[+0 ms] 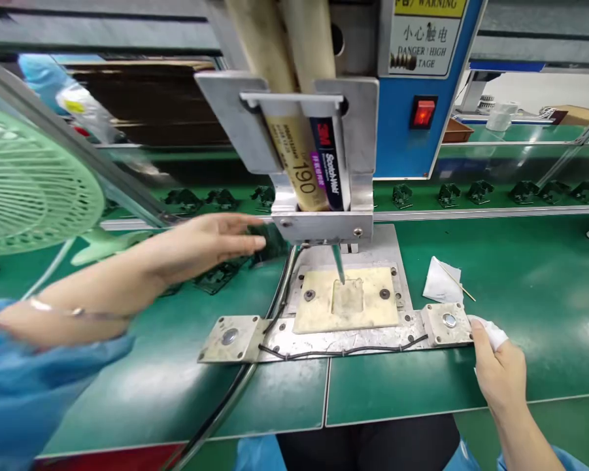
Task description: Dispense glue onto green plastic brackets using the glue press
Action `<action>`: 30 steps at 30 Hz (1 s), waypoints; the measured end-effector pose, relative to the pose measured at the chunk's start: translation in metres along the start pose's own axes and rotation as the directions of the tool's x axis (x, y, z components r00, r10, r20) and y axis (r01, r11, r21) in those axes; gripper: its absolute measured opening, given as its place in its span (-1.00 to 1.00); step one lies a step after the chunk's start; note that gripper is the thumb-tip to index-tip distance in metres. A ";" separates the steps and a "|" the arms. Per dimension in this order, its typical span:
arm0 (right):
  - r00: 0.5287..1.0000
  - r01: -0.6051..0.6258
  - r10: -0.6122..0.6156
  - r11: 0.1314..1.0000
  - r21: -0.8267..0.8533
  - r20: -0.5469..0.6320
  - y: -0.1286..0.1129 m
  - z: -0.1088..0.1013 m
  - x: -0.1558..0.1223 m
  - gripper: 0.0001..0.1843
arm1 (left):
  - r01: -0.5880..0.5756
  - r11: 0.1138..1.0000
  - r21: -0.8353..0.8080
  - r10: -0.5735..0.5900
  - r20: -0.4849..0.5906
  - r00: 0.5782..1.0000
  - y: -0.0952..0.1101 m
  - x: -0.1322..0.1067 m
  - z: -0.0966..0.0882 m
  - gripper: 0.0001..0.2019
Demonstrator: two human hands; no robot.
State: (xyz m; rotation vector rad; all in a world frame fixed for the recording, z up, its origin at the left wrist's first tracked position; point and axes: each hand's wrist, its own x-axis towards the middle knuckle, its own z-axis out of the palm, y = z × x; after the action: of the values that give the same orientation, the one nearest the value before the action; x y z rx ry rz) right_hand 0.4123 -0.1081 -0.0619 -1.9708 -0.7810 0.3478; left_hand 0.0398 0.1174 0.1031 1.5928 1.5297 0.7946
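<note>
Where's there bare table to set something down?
The green tabletop is bare to the right, between the white sheet, the shelf edge and the right hand. A narrower strip runs between the metal bar and the tabletop's front edge. It's crowded left, around the fan, dark parts and left hand.

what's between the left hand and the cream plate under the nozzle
In the head view: a blurred dark green part nearest the hand, then cables and the metal base's edge.
</note>
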 end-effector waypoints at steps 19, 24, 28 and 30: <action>0.998 0.057 -0.057 0.998 0.005 0.020 0.001 0.001 0.005 -0.35 | -0.041 0.981 -0.189 0.130 0.492 0.861 -0.014 -0.034 0.103 -0.38; 0.999 0.046 -0.046 0.999 0.002 0.022 0.000 0.000 0.005 -0.39 | -0.212 0.977 -0.013 0.195 0.448 0.872 -0.025 -0.042 0.103 -0.39; 1.000 0.025 -0.025 1.000 -0.002 0.018 0.000 0.000 0.005 -0.37 | -0.249 0.966 0.077 0.184 0.474 0.861 -0.020 -0.042 0.099 -0.38; 1.000 0.025 -0.024 1.000 -0.002 0.015 0.001 0.001 0.005 -0.35 | -0.257 0.962 0.092 0.182 0.487 0.854 -0.017 -0.040 0.099 -0.39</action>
State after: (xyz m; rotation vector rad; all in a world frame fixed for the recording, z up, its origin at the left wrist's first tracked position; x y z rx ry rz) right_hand 0.4164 -0.1050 -0.0630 -1.9607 -0.8146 0.3479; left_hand 0.1128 0.0660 0.0417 1.9307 1.0829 0.3602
